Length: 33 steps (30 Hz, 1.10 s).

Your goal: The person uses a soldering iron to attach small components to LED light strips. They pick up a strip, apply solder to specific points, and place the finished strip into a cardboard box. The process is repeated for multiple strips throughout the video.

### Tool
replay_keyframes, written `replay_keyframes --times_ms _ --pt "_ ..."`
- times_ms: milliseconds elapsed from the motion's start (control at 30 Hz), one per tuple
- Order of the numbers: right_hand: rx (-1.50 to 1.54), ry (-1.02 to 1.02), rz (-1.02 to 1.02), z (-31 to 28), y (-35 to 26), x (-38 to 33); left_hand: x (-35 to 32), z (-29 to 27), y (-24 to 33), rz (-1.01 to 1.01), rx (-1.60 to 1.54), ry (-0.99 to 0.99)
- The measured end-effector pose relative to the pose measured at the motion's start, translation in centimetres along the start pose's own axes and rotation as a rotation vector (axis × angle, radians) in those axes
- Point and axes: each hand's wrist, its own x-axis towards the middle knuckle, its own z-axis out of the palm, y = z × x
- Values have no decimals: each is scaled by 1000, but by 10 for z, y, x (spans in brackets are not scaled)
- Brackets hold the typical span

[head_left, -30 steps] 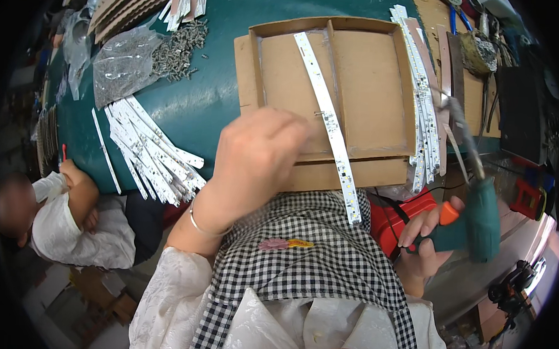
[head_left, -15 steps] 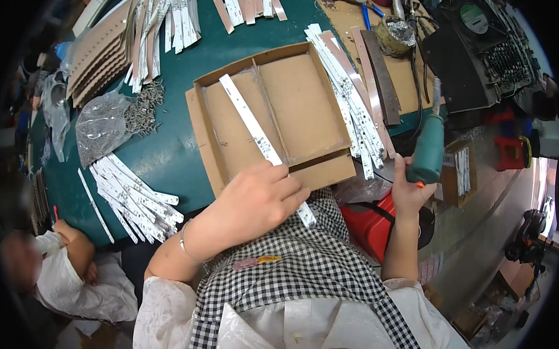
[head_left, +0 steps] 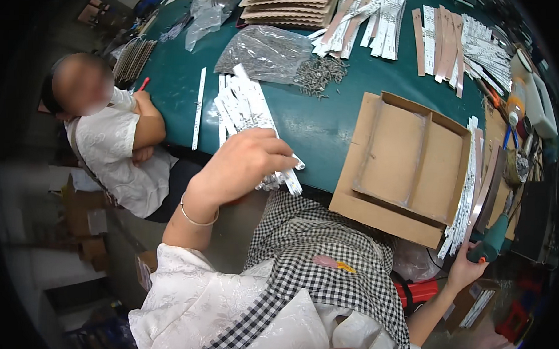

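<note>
My left hand [head_left: 246, 164] reaches over the near edge of the green table [head_left: 321, 130], fingers curled around the near ends of a pile of white strips [head_left: 242, 108]. A few strip ends stick out past my fingertips. An empty, divided cardboard tray [head_left: 409, 160] lies to the right. My right hand [head_left: 464, 267] hangs low beside the table's right end, closed on a green power screwdriver [head_left: 493, 237]. More white strips [head_left: 463, 199] lie along the tray's right side.
Another person in a white shirt [head_left: 114, 144] sits at the table's left edge. A clear bag of screws [head_left: 265, 51] and loose screws [head_left: 320, 74] lie behind the strips. Stacked cardboard [head_left: 288, 5], brown and white strips [head_left: 444, 39] and tools crowd the far and right sides.
My left hand left the cardboard tray and moved left to the pile of white strips. The strip that lay across the tray is gone from it. My right hand still holds the green tool.
</note>
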Motion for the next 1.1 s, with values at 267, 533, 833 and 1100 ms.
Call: replay_keyframes --times_ms 267,533,833,1100 --pt "64 234 -179 -2 -78 0 -23 20 -37 -213 -48 -154" --pt "598 -18 -68 3 -132 -45 -14 14 -29 -220 -126 -181" --pt "-595 -325 -676 45 -145 -67 102 68 49 -20 -67 113" --pt "-392 -464 -599 61 -120 -76 143 109 38 -81 117 -51"
